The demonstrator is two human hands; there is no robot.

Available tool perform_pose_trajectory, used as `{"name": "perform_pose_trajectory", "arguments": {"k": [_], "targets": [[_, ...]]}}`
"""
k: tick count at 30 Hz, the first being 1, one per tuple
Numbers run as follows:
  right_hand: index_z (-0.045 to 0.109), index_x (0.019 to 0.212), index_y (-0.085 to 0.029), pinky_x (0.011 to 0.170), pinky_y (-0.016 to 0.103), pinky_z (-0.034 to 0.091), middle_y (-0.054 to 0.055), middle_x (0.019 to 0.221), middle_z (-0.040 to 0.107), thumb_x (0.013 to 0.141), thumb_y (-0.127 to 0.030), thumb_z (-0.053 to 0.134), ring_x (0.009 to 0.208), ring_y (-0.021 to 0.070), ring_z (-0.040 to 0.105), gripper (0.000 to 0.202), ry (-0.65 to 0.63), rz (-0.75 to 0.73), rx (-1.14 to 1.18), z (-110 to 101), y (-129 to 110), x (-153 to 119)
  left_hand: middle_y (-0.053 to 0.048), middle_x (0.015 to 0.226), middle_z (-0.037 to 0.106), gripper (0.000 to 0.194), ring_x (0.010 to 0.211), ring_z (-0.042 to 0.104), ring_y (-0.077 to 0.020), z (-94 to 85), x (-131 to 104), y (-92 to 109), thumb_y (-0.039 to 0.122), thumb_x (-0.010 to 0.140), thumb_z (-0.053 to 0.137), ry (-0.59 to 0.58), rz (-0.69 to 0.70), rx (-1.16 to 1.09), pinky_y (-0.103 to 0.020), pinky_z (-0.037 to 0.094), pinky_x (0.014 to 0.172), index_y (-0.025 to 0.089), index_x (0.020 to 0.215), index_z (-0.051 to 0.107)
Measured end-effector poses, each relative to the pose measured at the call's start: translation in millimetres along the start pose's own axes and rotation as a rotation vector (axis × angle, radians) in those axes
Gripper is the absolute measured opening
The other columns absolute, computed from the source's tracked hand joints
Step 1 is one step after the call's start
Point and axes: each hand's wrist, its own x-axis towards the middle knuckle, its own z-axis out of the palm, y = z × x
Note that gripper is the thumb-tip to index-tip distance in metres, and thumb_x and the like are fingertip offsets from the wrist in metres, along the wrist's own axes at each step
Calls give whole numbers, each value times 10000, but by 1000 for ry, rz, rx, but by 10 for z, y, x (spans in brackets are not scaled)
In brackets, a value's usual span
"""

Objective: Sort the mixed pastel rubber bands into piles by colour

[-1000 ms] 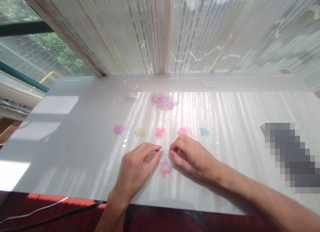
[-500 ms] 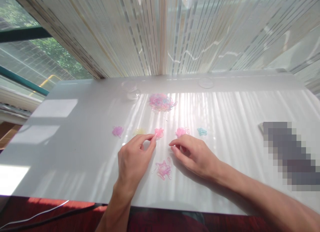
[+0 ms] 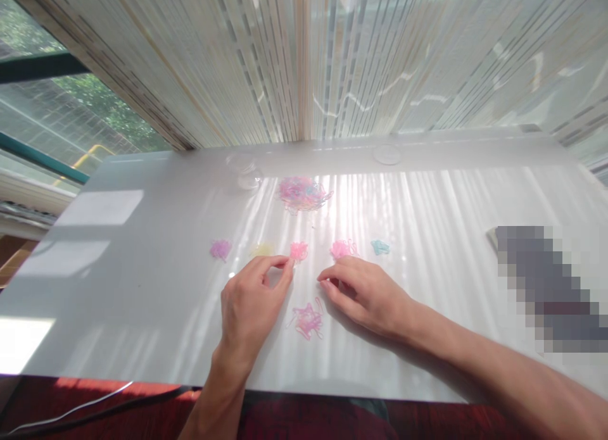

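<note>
My left hand [image 3: 256,294] has its thumb and forefinger pinched at the lower edge of a bright pink pile [image 3: 299,251]; what they hold, if anything, is too small to name. My right hand [image 3: 368,294] rests just below another pink pile [image 3: 341,247], thumb and forefinger nearly together, their tips too small to read. A yellow pile [image 3: 262,249] lies behind my left hand. Purple [image 3: 221,249] and teal [image 3: 380,247] piles end the row. Between my wrists is a loose pink-purple pile [image 3: 308,320] of thin loops. A larger mixed pile [image 3: 303,194] lies farther back.
Clear round containers [image 3: 248,177] stand at the back left of the white table [image 3: 166,301]. A clear round lid [image 3: 387,154] lies at the back. A pixelated dark object [image 3: 551,288] is on the right. Striped curtains hang behind the table.
The view has shifted slightly, so the table items appear a little farther left. Both hands keep nearly the same pose, with my left fingertips slightly lower against the bright pink pile.
</note>
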Motion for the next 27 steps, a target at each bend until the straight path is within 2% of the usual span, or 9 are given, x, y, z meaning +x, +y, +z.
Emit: {"name": "perform_pose_trajectory", "arguments": {"k": [5,8,10,13,15,20,27], "targets": [[697,998,-148,668,277,455,30,766,628,1031,-202,525,685,154,554,183,1,-43,-13,11,10,-7,34,866,769,71,516,461,-90,-58,-109,-88,255,949,700,-23,118,-102,-243,449,571,231,950,768],[690,993,-156,674,279,465,29,776,634,1038,-219,523,694,154,557,185,-39,-61,8,-16,6,-10,18,946,766,97,553,504,-91,-123,-210,-140,250,977,683,-114,233,-173,-237,470,581,233,1058,735],[690,986,-160,680,281,470,27,778,638,1037,-223,523,703,154,564,186,-88,-79,29,-50,-4,-11,-4,991,758,135,653,599,-112,-172,-278,-180,233,986,670,-199,315,-193,-243,495,622,233,1113,717],[700,1008,-164,675,288,469,35,807,641,1030,-218,519,711,157,572,190,-182,-116,21,-105,-30,-12,-38,1033,739,179,873,688,-174,-221,-362,-246,188,994,637,-263,402,-193,-298,537,785,233,1151,712],[706,1039,-162,677,296,469,46,839,640,1021,-226,529,724,166,577,189,-237,-144,-3,-127,-50,-15,-44,1044,727,204,913,687,-190,-222,-405,-283,160,987,637,-273,427,-192,-331,527,834,237,1159,715],[701,1098,-151,711,310,477,66,894,647,990,-289,622,776,188,584,192,-275,-189,-26,-99,-84,-28,-26,972,700,168,866,674,-176,-179,-464,-300,147,969,673,-240,449,-210,-331,474,786,238,1097,733],[706,979,-162,688,292,453,57,863,644,1010,-237,594,759,174,562,138,-272,-227,-6,-53,-103,-6,-10,920,698,126,834,664,-165,-175,-455,-285,143,986,659,-228,441,-237,-326,452,765,240,992,739]]}}
